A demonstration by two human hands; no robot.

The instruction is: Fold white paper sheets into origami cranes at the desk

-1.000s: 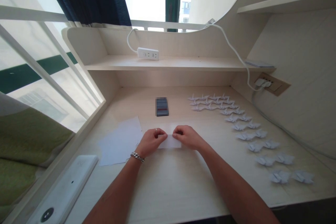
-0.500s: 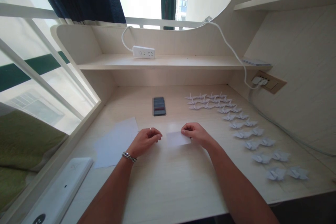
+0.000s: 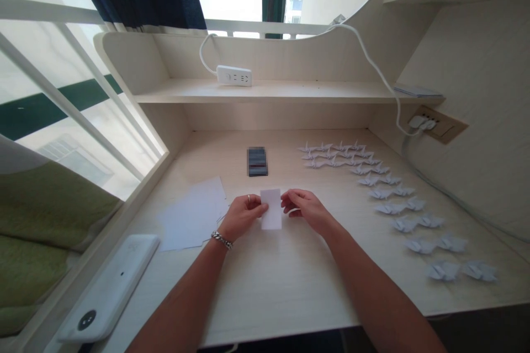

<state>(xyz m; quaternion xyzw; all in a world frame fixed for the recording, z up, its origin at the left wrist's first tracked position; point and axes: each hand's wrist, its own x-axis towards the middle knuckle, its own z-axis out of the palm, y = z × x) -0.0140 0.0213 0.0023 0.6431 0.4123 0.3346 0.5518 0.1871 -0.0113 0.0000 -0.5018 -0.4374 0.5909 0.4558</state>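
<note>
Pale wood desk (image 3: 290, 298), built-in, laminate top. Left of centre, a loose pile of white paper sheets (image 3: 194, 214), edges slightly fanned. Behind it, a flat dark rectangular object (image 3: 257, 161), pixelated, too blurred to identify. Right side: white origami cranes (image 3: 343, 155), small ones in close rows toward the back, larger ones (image 3: 443, 271) in two columns running to the front edge. Near left edge, a white plastic device (image 3: 108, 287) with a round dark button (image 3: 86, 320), lying at an angle. Shelf above (image 3: 290, 91) carries a white power strip (image 3: 234, 75), cord looping off, and a thin stack of paper (image 3: 417, 90) at the right end — flat against the wall.
</note>
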